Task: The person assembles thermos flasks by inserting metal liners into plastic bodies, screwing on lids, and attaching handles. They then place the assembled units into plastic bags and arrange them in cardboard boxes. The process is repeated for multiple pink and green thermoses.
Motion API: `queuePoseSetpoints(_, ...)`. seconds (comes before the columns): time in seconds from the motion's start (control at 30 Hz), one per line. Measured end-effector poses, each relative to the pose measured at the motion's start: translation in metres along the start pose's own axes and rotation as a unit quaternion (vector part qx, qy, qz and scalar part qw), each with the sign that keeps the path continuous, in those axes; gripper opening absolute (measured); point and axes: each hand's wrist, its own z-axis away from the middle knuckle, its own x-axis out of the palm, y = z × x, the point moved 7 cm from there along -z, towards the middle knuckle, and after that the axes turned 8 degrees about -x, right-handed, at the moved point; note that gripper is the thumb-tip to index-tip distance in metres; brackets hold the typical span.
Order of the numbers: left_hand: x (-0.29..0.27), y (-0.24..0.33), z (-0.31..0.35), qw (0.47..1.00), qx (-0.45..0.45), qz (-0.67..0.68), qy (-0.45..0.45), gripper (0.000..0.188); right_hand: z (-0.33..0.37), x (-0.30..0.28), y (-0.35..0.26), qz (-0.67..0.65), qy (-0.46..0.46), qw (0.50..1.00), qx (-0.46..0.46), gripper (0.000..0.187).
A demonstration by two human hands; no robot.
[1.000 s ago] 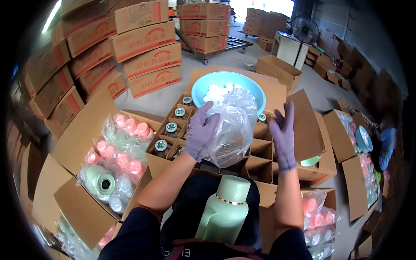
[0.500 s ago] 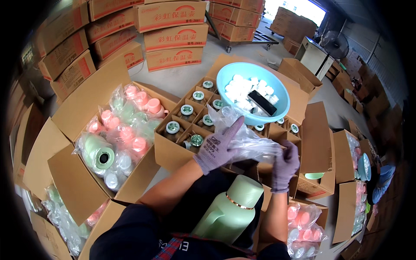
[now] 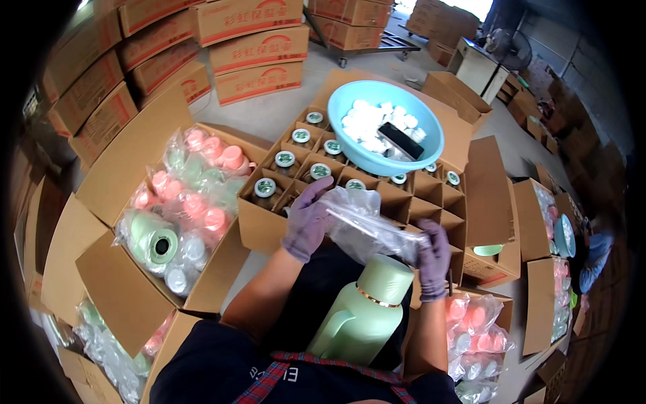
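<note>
The base of the green thermos jug [image 3: 363, 320] is hidden behind the dark shirt [image 3: 219, 363]. The blue basin [image 3: 377, 161] covers some compartments of the divided carton [image 3: 264, 227]. The right hand's [image 3: 434, 259] fingers blur against the clear plastic bag [image 3: 367, 225]. The co-worker [image 3: 595, 262] is blurred; the top edge cuts the carton stack [image 3: 257, 51].

Their L hand [image 3: 308, 222] & R hand [image 3: 434, 254] in purple-grey gloves [image 3: 298, 237]; drk navy short-slv. top [image 3: 205, 363] w/ wht. lettering [image 3: 291, 374], red plaid strap [image 3: 262, 384], drk trousers [image 3: 296, 301].

Brightens at a far opening [image 3: 476, 7] beyond a grey floor [image 3: 316, 94].
Shows a fan [image 3: 509, 48] beside a white cabinet [image 3: 471, 69], a wheeled cart [image 3: 397, 48], stacked cartons [image 3: 259, 48] at left.
</note>
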Motion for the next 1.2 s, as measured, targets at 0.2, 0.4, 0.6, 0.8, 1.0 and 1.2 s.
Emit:
queuePoseSetpoints(0.2,0.028,0.013,0.086,0.830,0.158,-0.528,-0.083,0.040,0.084,0.009,-0.030,0.021,0.037,0.985,0.170,0.037)
queuePoseSetpoints(0.4,0.081,0.045,0.180,0.691,0.365,-0.620,-0.066,0.036,0.134,0.003,-0.128,0.237,-0.019,0.959,-0.156,0.015)
queuePoseSetpoints(0.6,0.043,0.028,0.261,0.672,0.268,-0.652,-0.227,0.024,0.255,0.015,-0.109,0.133,-0.443,0.872,-0.162,0.030)
queuePoseSetpoints(0.8,-0.025,-0.008,0.297,0.723,-0.073,-0.607,-0.322,0.025,0.187,0.004,-0.146,0.011,-0.530,0.848,0.006,0.037)
queuePoseSetpoints(1.0,0.025,0.038,0.200,0.775,0.065,-0.628,-0.033,0.046,0.054,0.041,-0.212,0.239,-0.266,0.882,-0.308,0.063)
queuePoseSetpoints(1.2,0.076,-0.017,0.226,0.748,0.000,-0.628,-0.213,0.071,0.101,0.128,-0.157,0.227,-0.456,0.795,-0.329,0.025)
